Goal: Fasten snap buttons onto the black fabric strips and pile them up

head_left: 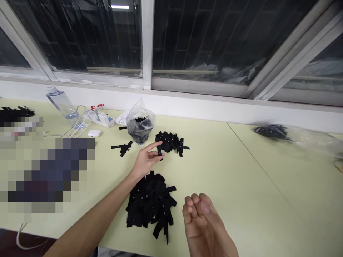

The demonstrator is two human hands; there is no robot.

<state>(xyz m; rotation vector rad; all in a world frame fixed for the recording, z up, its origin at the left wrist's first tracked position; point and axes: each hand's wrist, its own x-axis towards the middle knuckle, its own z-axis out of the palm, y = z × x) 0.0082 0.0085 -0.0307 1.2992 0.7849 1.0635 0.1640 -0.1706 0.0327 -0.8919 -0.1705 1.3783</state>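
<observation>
My left hand [146, 161] reaches over the table and holds a black fabric strip [159, 151] with a small white mark, between finger and thumb. Right behind it lies a small pile of similar black strips [171, 142]. Below my left wrist spreads a larger heap of black strips [150, 201], several showing small white letters. My right hand [205, 225] is to the right of that heap, palm turned up, with the fingers curled in against the thumb. Nothing shows in it.
An open clear plastic bag [140, 123] with black pieces stands behind, near a few loose strips [122, 147]. A water bottle [63, 103], power strip [103, 118] and white case [94, 133] are at left. Another plastic bag [302, 139] lies at right, below the windows.
</observation>
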